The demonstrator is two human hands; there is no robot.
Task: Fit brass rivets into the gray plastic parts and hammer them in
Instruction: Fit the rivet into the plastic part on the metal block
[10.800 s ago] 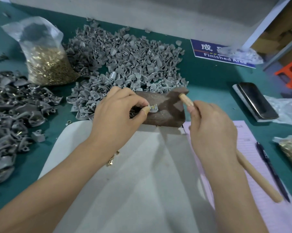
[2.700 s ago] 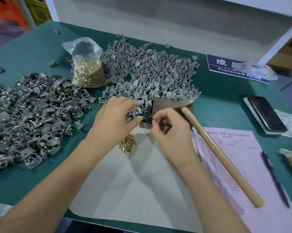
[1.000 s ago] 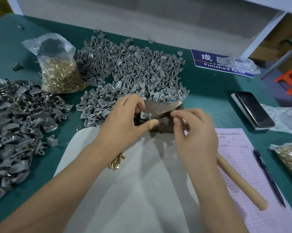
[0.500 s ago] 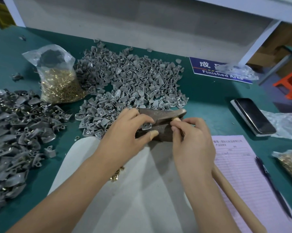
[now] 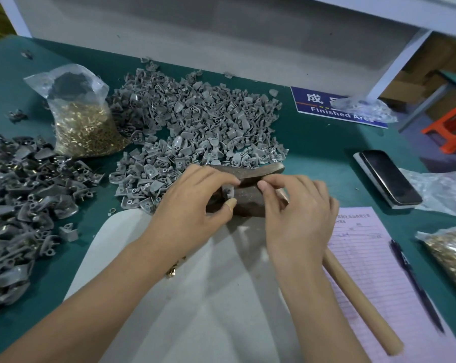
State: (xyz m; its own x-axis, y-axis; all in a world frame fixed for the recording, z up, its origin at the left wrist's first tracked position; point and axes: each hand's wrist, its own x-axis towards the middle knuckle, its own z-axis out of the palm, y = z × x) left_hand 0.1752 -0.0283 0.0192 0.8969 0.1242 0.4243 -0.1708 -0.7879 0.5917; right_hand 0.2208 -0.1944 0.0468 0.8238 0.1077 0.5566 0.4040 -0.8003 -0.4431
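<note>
On a brown metal block [image 5: 249,204] at the table's middle sits one gray plastic part [image 5: 228,191]. My left hand [image 5: 192,205] pinches this part between thumb and fingers. My right hand [image 5: 299,213] comes in from the right, thumb and forefinger pinched together against the part; the brass rivet between them is hidden by the fingertips. The hammer [image 5: 363,305] lies under my right palm, its metal head [image 5: 255,170] propped on the block's far edge. A few loose brass rivets [image 5: 173,269] peek out below my left wrist.
A pile of gray parts [image 5: 195,121] lies behind the block, and a darker pile [image 5: 19,192] at the left. A bag of rivets [image 5: 85,127] stands at back left, another bag [image 5: 452,255] at the right. A phone [image 5: 389,176], a pink form [image 5: 373,260], a pen [image 5: 415,284] and a white sheet [image 5: 195,310] are nearby.
My two hands have drawn closer together over the block. The right fingertips have moved left until they meet the part that the left hand holds.
</note>
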